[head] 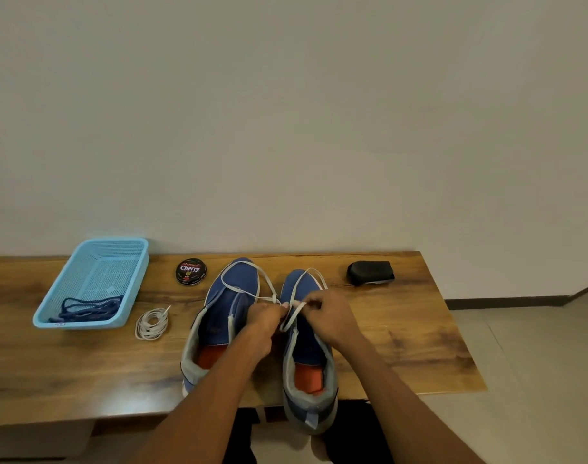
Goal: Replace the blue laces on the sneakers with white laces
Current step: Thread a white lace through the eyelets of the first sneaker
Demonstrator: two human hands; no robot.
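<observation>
Fingers [280,309] of both hands pinch the white lace [239,289] between the two blue sneakers [225,309].

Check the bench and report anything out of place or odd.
The right sneaker overhangs the front edge of the table, heel unsupported. The white lace that both hands hold loops loosely across both toes. Nothing looks spilled or damaged.

Two blue sneakers [262,329] stood beside the basket [131,249], which held the blue laces [88,308]; one white lace [242,289] looped over them, another [152,323] lay coiled nearby.
</observation>
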